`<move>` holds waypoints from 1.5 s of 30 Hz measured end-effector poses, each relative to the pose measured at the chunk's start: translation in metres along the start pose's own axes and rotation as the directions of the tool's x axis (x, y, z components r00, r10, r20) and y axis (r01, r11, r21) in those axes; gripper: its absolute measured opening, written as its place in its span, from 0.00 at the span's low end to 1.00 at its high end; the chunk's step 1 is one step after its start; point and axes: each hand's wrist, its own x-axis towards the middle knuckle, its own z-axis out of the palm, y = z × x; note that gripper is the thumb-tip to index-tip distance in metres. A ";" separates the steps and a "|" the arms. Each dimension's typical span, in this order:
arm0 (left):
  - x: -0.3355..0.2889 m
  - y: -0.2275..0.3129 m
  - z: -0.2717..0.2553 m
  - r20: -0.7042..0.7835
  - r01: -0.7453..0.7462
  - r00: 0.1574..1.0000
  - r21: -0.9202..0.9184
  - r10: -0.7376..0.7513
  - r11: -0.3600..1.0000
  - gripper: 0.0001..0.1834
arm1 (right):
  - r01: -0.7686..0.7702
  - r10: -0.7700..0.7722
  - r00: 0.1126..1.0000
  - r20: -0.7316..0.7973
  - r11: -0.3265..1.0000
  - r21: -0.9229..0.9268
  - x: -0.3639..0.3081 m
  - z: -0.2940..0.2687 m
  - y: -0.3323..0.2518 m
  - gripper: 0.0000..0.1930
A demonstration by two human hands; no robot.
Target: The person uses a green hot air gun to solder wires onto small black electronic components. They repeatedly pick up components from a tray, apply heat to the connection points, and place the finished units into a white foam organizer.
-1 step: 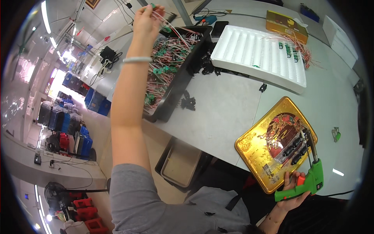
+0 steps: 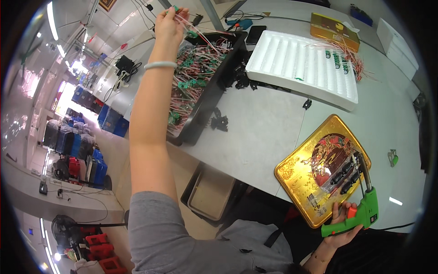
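Observation:
Raised over the far end of a black bin (image 2: 194, 119), my left hand (image 2: 169, 26) pinches a small green circuit board (image 2: 176, 8) with pink and white wires trailing from it. The bin holds a heap of similar wired boards (image 2: 196, 77). At the lower right, my right hand (image 2: 340, 230) wraps round the handle of a green soldering gun (image 2: 365, 212) with an orange trigger. Its metal tip reaches over a gold tin lid (image 2: 299, 166). Small black plastic parts (image 2: 344, 177) lie on that lid beside the tip.
A white foam tray (image 2: 292, 57) with several wired boards (image 2: 336, 60) stands at the back, beside a gold box (image 2: 335, 34) and a black phone (image 2: 256, 34). Loose black parts (image 2: 220, 121) lie near the bin. A grey tray (image 2: 211, 194) sits below the table edge.
My left hand has shifted very slightly to the left with the circuit board in it. My right hand and the soldering gun stay in place.

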 end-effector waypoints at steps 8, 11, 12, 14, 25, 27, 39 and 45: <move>0.073 -0.145 -0.068 -0.364 0.181 0.878 -0.350 -0.312 0.919 0.10 | 0.028 -0.033 0.997 -0.070 0.997 -0.069 -0.001 0.010 -0.002 0.28; 0.070 -0.154 -0.081 -0.489 0.206 0.753 0.811 0.441 0.548 0.13 | 0.031 -0.041 0.992 -0.117 0.995 -0.093 -0.001 0.012 0.000 0.27; 0.061 -0.163 -0.078 -0.282 0.254 0.715 0.957 0.639 0.138 0.14 | 0.032 -0.043 0.992 -0.119 0.995 -0.090 0.000 0.014 0.000 0.27; 0.045 -0.153 -0.026 0.019 -0.054 0.814 0.998 0.581 0.042 0.13 | 0.045 -0.056 0.991 -0.124 0.995 -0.089 0.000 0.015 0.001 0.27; -0.082 -0.247 0.266 0.797 -0.780 0.601 0.567 0.065 0.265 0.04 | 0.038 -0.037 0.994 -0.102 0.999 0.008 0.000 0.016 0.001 0.29; -0.096 -0.251 0.297 0.809 -0.790 0.587 0.564 0.030 0.240 0.05 | 0.029 -0.032 0.991 -0.129 0.999 -0.023 0.000 0.017 0.001 0.29; -0.079 -0.268 0.305 0.513 -0.446 0.856 0.671 0.062 0.592 0.06 | -0.040 0.044 0.996 -0.079 0.998 0.056 0.000 0.012 -0.003 0.32; -0.041 -0.207 0.265 0.208 -0.050 0.977 0.062 0.036 0.997 0.02 | -0.040 0.043 0.998 -0.045 0.997 0.060 -0.002 0.007 -0.002 0.31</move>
